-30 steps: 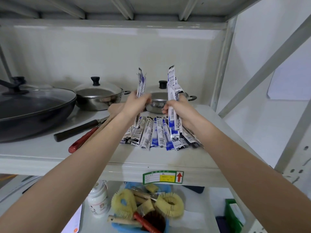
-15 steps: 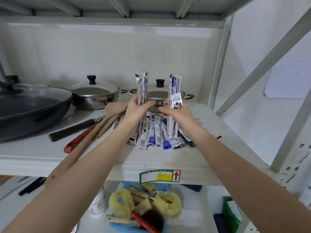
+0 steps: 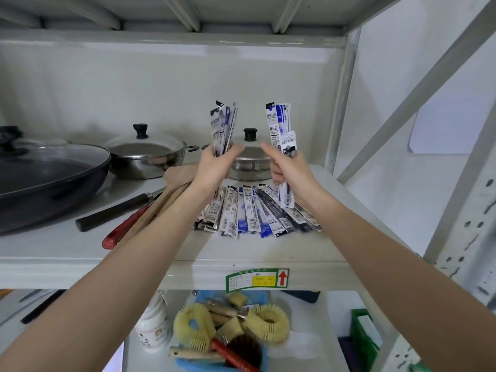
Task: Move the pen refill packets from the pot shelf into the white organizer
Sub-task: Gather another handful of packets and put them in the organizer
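fingers of left hand [image 3: 214,167] and right hand [image 3: 288,173] clamp upright packet bundles [image 3: 279,124], now raised off the pot shelf [image 3: 255,251]; fanned packets [image 3: 252,210] remain.

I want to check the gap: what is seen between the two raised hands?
In the head view, a lidded steel pot stands behind the gap between the left hand and right hand.

Single view: head-worn wide-angle camera, faced forward and slightly down at the pot shelf [image 3: 268,253], set close, at arm's reach. Far wall is seen ahead; a lower shelf [image 3: 308,345] is included below.
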